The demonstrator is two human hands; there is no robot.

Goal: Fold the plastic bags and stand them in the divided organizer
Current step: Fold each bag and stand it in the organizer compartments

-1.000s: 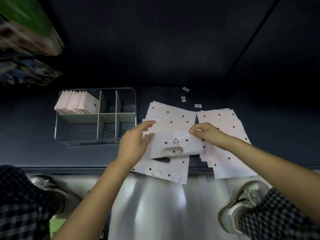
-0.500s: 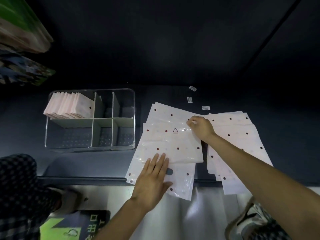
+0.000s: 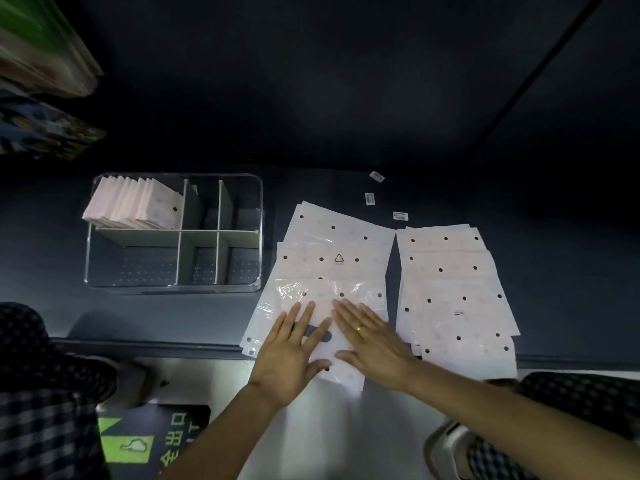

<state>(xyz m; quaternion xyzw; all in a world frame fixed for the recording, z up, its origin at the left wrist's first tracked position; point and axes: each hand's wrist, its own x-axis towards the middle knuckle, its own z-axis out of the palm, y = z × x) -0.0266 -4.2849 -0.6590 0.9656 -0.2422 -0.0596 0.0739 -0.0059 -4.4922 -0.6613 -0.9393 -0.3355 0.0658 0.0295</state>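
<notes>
The dark counter (image 3: 207,317) carried everything, and the clear divided organizer (image 3: 173,289) sat on it well off to the left of the left hand and farther out. Its far-left compartment held a row of folded bags (image 3: 135,206) standing on edge, packed close; the other compartments, as far as the view showed, held nothing. So the job looked partly done: one section filled, the rest waiting, and plenty of bags not yet folded.

Just beyond and under both hands lay the working stack of dotted plastic bags (image 3: 332,244), fanned and overlapping, its near edge hanging past the counter's rim. Immediately right of the right hand, apart by a narrow strip of counter, lay a second stack of flat bags (image 3: 453,285), untouched.

The top bag (image 3: 325,296) lay flat with its handle cut-out between the fingers. The left hand (image 3: 287,355) and right hand (image 3: 372,344) were both spread flat, palms down, side by side on its near part, pressing it smooth, gripping nothing. A ring showed on the right hand. I judged this the smoothing before a fold

Three small labels (image 3: 370,198) lay farther out, beyond the right hand
</notes>
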